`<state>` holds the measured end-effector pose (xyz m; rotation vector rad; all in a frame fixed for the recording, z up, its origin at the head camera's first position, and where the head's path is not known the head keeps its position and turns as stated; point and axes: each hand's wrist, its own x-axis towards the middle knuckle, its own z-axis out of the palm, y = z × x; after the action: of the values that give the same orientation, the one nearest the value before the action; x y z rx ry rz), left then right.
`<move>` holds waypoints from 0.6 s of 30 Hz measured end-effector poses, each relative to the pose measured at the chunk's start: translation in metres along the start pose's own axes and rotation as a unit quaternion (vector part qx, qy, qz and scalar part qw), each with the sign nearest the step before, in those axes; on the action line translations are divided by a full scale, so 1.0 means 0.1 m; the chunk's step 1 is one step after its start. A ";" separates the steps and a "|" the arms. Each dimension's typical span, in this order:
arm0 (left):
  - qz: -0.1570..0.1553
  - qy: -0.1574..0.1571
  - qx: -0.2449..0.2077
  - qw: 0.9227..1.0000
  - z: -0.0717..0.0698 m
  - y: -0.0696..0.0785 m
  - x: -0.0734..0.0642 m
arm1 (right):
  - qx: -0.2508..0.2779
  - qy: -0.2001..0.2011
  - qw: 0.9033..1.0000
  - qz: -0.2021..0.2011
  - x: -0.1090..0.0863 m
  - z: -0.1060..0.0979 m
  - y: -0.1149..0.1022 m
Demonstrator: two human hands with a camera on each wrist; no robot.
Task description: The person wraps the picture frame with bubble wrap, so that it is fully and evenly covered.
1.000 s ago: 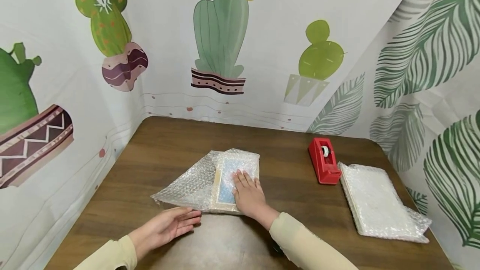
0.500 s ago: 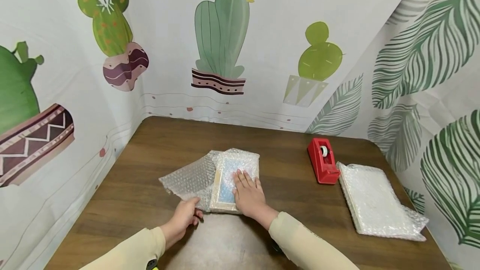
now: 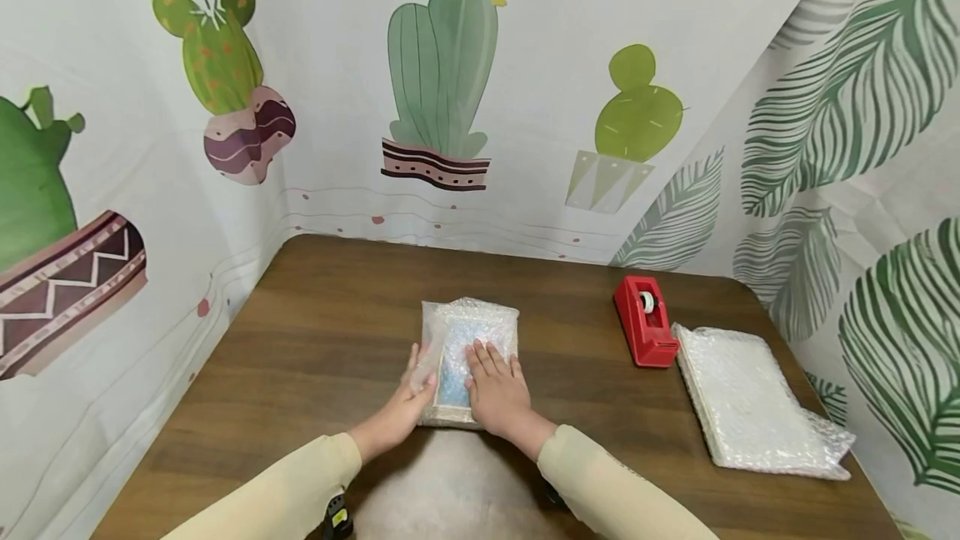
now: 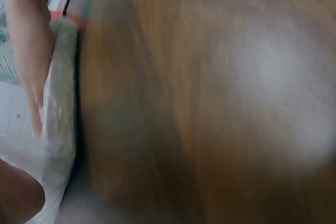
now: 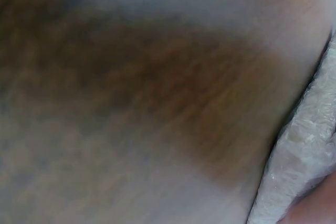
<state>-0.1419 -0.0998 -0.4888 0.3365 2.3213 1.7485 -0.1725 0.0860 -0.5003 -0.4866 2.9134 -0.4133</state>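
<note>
A small picture frame [image 3: 453, 382] with a blue picture lies on the wooden table inside clear bubble wrap [image 3: 497, 319]. My right hand [image 3: 498, 390] rests flat on top of it, fingers straight. At the frame's left edge, my left hand [image 3: 397, 411] holds the loose flap of bubble wrap, thumb in front and fingers on the outer side. That flap stands folded up and partly over the frame. In the left wrist view the wrapped edge [image 4: 60, 93] appears side-on beside the thumb. Blur dims the right wrist view, where wrap [image 5: 302, 150] shows at the right.
A red tape dispenser [image 3: 647, 323] with a roll of tape stands toward the back right of the table [image 3: 337, 290]. Another flat item in bubble wrap [image 3: 750, 398] lies at the right edge. A cactus-print cloth [image 3: 540, 90] hangs behind.
My left hand took hold of the bubble wrap flap, which lay spread to the left, and brought it up and rightward onto the frame's left side. My right hand has stayed in place.
</note>
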 end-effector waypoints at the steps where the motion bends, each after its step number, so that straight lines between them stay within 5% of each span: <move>1: 0.015 -0.005 0.004 1.000 0.03 -0.01 0.00 | -0.003 -0.001 1.000 0.001 0.00 0.00 0.00; 7: 0.121 0.003 0.021 0.992 0.16 -0.06 0.01 | -0.014 -0.002 1.000 0.005 0.01 -0.01 -0.03; 10: 0.140 0.004 0.040 0.989 0.17 -0.08 0.00 | -0.017 0.007 1.000 0.006 0.01 -0.01 -0.03; 12: 0.107 -0.001 0.027 0.994 0.15 -0.08 -0.03 | -0.017 0.010 1.000 0.003 0.00 0.01 -0.02; 15: 0.004 0.004 -0.019 1.000 0.07 -0.04 -0.13 | -0.014 0.017 1.000 -0.009 -0.03 0.04 -0.02; 18: -0.071 0.042 -0.095 0.992 -0.08 -0.02 -0.20 | -0.011 0.019 1.000 -0.016 -0.05 0.05 -0.02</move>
<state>-0.1260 -0.1141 -0.4882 0.0638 2.1496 1.9265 -0.1667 0.0849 -0.5038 -0.5345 2.9535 -0.3982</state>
